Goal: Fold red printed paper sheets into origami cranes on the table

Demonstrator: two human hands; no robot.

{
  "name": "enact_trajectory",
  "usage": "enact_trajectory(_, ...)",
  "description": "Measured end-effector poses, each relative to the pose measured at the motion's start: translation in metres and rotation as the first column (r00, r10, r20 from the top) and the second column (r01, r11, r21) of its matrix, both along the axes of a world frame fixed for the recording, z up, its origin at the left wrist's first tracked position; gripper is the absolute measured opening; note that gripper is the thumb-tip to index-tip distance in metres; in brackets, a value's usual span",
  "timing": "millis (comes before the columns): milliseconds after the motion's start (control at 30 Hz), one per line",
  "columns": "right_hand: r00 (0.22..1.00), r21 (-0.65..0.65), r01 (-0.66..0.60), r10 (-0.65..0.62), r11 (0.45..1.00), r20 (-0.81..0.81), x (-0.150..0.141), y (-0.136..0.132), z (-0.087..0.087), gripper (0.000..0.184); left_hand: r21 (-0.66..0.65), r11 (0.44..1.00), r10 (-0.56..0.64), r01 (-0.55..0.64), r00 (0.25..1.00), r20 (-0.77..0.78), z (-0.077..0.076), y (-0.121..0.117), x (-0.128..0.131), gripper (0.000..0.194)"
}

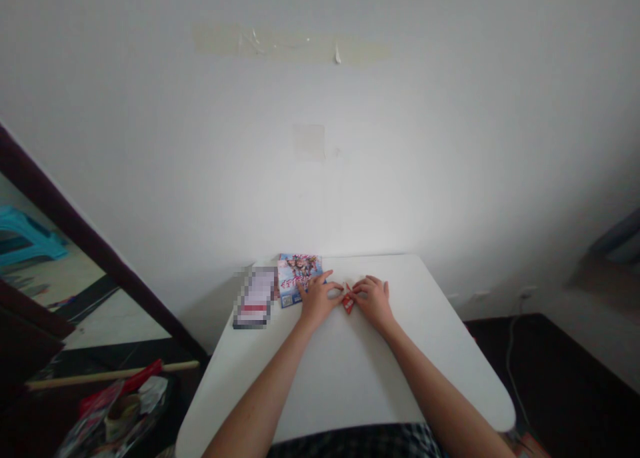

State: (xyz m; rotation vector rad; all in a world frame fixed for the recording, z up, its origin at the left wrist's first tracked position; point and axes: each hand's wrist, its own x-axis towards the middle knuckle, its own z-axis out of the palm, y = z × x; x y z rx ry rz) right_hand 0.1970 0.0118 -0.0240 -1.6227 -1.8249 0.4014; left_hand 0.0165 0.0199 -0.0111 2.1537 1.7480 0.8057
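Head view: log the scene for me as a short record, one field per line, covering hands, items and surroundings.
left hand: fingertips at the left side of the small red piece; hand partly over the printed sheet
right hand: fingertips at the piece's right side; hand
grip: too small to tell
printed sheet: colourful, left of the red piece
pixelated item: left of the sheet, details masked
surface: white table
behind: pale wall

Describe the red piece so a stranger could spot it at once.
Find the white table against the wall. In its far half, the left hand and right hand nearly meet at the red piece. Small and pointed, it is red with white marks, unlike the bigger blue-and-pink sheet.
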Motion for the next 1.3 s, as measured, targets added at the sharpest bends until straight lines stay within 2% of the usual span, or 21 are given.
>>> enact_trajectory(300, 0.998, -0.049, 0.044, -0.042, 0.998, 0.051, -0.003, 0.003, 0.006, 0.009, -0.018, 1.0, 0.014, -0.015, 0.999, -0.041, -0.002, 0.002, 0.0, 0.023)
enact_trajectory(667, 0.999, -0.064, 0.044, -0.044, 0.997, -0.006, 0.001, 0.001, 0.007, 0.012, -0.033, 0.999, -0.003, 0.001, 0.999, -0.048, -0.005, 0.003, -0.003, 0.02)
enact_trajectory(833, 0.999, -0.076, 0.032, -0.034, 0.997, -0.024, 0.002, 0.0, 0.009, 0.014, 0.003, 1.0, 0.013, -0.013, 0.999, -0.029, -0.004, 0.001, -0.003, 0.026)
enact_trajectory(1000, 1.0, -0.083, -0.01, 0.007, 0.996, -0.026, 0.007, -0.006, 0.011, 0.012, 0.028, 1.0, -0.012, 0.013, 1.0, -0.023, -0.002, -0.004, -0.001, 0.013)
enact_trajectory(1300, 0.999, -0.099, -0.014, 0.017, 0.995, 0.029, 0.008, -0.008, 0.012, 0.012, -0.013, 1.0, -0.016, 0.016, 0.999, -0.037, -0.001, -0.004, -0.001, 0.009)
